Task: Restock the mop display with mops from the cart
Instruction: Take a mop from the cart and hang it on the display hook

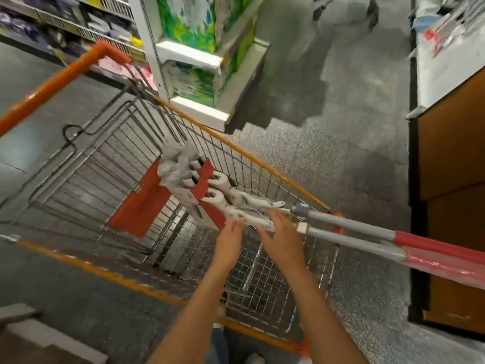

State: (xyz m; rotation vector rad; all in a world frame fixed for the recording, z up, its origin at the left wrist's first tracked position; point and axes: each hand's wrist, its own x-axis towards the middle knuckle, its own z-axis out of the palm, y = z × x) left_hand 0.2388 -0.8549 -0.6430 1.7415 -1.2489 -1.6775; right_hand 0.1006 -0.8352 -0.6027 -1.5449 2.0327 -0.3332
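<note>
- Below, a wire shopping cart (pixel 110 164) with orange trim stands on speckled floor.
- Two mops (pixel 349 229) lie across it, grey heads inside, red-and-grey handles jutting over the rim.
- Left hand (pixel 232 236) and right hand (pixel 279 236), fingers straight, touch the mops' white plastic frames.

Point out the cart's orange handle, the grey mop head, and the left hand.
orange handle (pixel 56 84), head view, middle of the bar.
grey mop head (pixel 175 164), head view, the bunched strands.
left hand (pixel 231 239), head view, back of the hand.
</note>
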